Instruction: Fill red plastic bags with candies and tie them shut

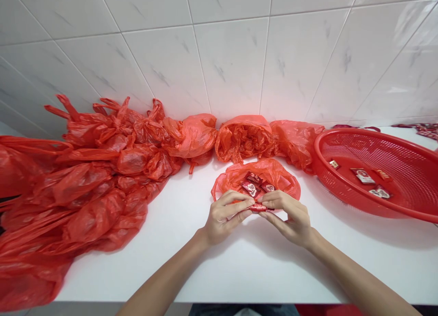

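My left hand (224, 215) and my right hand (289, 215) meet at the middle of the white counter, fingers pinched together. Between them they grip the near edge of a small open red plastic bag (236, 174) and a red wrapped sweet (258, 208) at its mouth. Several red wrapped sweets (255, 183) lie inside the bag.
A heap of tied red plastic bags (96, 179) covers the left of the white counter (253, 270). Two more red bags (244, 138) lean on the tiled wall behind. A tilted red mesh basket (404, 206) at the right holds several wrapped sweets (363, 175).
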